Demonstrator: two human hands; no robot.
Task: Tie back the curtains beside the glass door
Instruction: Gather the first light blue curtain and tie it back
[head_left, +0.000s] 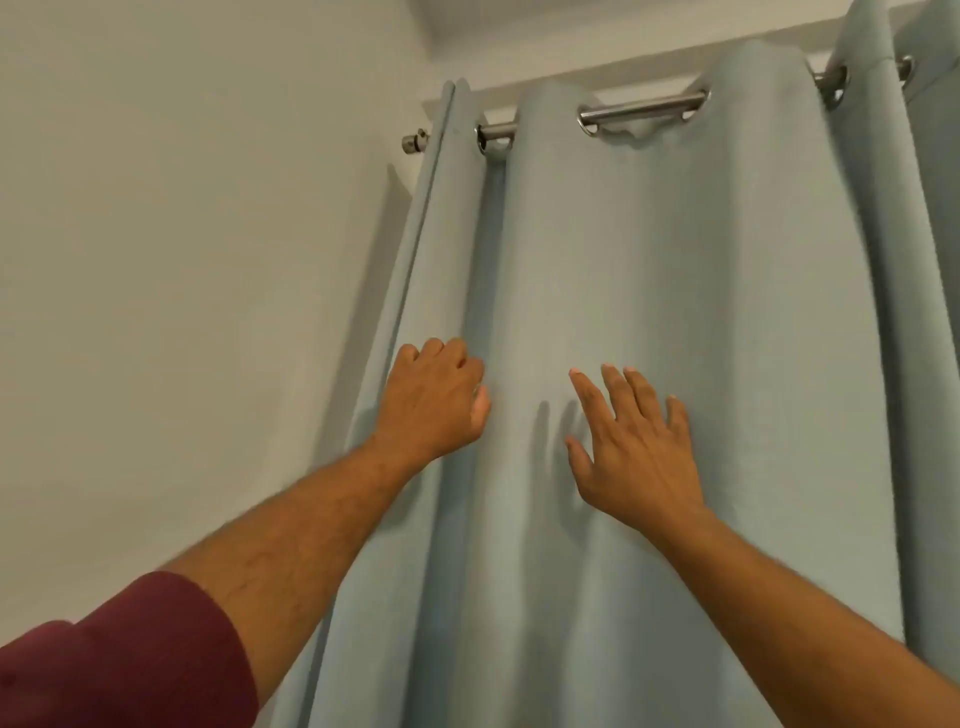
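The curtain (649, 291) hangs from the rod (641, 111), which runs across above it through rings along the curtain's top edge. The rod's end cap (415, 141) sticks out left of the curtain, before the wall (182, 234). The left hand (434, 400) lies against the curtain's left folds, fingers curled into the cloth. The right hand (636, 447) lies flat on the curtain, right of the left hand and slightly lower.

Left hand (434, 397) gripping curtain (675, 291), right hand (636, 441) spread flat
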